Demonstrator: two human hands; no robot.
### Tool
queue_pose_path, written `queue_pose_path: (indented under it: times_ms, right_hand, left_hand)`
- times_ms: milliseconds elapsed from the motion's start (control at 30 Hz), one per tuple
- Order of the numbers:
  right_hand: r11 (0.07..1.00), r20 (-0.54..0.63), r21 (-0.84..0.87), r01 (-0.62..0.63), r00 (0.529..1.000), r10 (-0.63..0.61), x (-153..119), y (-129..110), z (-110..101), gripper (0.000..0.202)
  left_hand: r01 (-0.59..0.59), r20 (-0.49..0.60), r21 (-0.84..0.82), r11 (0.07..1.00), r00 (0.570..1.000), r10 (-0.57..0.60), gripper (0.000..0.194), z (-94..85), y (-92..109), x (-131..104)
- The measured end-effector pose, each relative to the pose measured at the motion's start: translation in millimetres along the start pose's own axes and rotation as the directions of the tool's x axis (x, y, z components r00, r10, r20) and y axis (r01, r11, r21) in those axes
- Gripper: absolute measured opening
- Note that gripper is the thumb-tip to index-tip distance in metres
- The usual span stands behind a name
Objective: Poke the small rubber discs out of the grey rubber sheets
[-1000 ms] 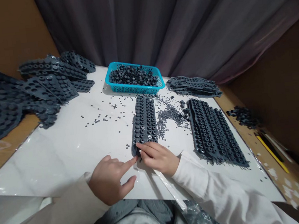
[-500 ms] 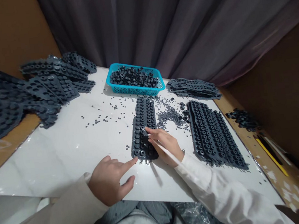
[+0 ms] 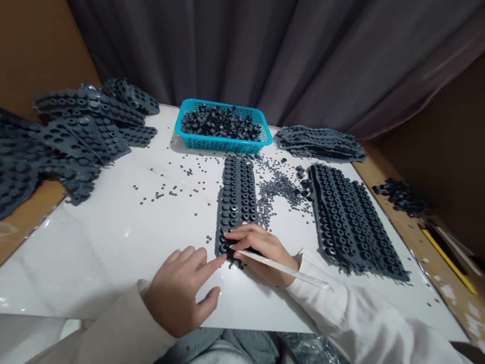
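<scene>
A dark grey rubber sheet (image 3: 237,191) with rows of round, ring-like raised parts lies flat on the white tabletop in front of me. My right hand (image 3: 261,253) is closed around a thin white stick (image 3: 282,268), its front end at the near part of the sheet. The stick's tip is hidden by the fingers. My left hand (image 3: 185,291) rests at the sheet's near left corner. Its index finger is stretched out to the edge, the thumb apart, and it holds nothing.
A blue basket (image 3: 224,143) of small black pieces stands behind the sheet. Small grey discs (image 3: 281,189) are scattered around. Stacked sheets (image 3: 354,216) lie right, with more piled sheets (image 3: 79,136) left. A yellow-handled tool (image 3: 448,261) lies on the wooden right edge.
My right hand has moved toward me and slightly left with the white stick, from the sheet's middle to its near end. The stick now lies flatter. My left hand stays nearly still.
</scene>
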State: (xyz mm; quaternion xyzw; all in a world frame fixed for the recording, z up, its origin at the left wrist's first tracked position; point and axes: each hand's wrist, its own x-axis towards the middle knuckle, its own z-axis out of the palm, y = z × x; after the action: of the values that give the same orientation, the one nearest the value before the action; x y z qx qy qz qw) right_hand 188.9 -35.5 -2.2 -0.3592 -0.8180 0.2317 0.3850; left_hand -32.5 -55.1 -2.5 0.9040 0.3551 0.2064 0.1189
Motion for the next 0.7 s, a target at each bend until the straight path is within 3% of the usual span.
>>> queue_pose_path:
  times_ms: [133,267,333,400,500,600,700]
  right_hand:
    - [0.971,0.050,-0.193,0.141,0.990,-0.134,2.3,3.7,-2.6,0.002]
    - [0.770,0.218,-0.480,0.421,0.907,-0.360,6.5,8.3,-4.6,0.006]
    - [0.697,0.243,-0.543,0.468,0.883,-0.403,9.0,11.2,-5.7,0.008]
    - [0.701,0.212,-0.569,0.429,0.901,-0.379,12.0,14.4,-8.7,0.011]
    - [0.802,0.088,-0.528,0.277,0.958,-0.273,17.3,17.7,-16.1,0.013]
    - [0.943,-0.038,-0.305,0.132,0.988,-0.151,21.0,15.6,-20.2,0.012]
    - [0.998,-0.038,-0.053,0.033,0.999,-0.035,20.3,10.5,-16.1,0.007]
  left_hand:
    - [0.006,-0.009,-0.008,1.000,1.000,-0.006,0.038,0.4,0.1,-0.3]
    - [0.016,-0.008,-0.021,1.000,1.000,-0.016,0.036,1.2,1.1,-0.6]
    - [0.026,-0.014,-0.025,0.999,1.000,-0.027,0.035,1.4,2.0,-0.7]
    - [0.041,-0.017,-0.021,0.999,0.999,-0.041,0.036,1.5,2.5,-1.0]
    - [0.043,-0.008,-0.024,0.999,0.999,-0.043,0.039,1.6,2.0,-1.2]
    - [0.028,0.012,-0.038,0.999,1.000,-0.028,0.041,1.0,0.8,-0.6]
    - [0.033,0.016,-0.042,0.999,0.999,-0.032,0.039,0.0,0.3,0.5]
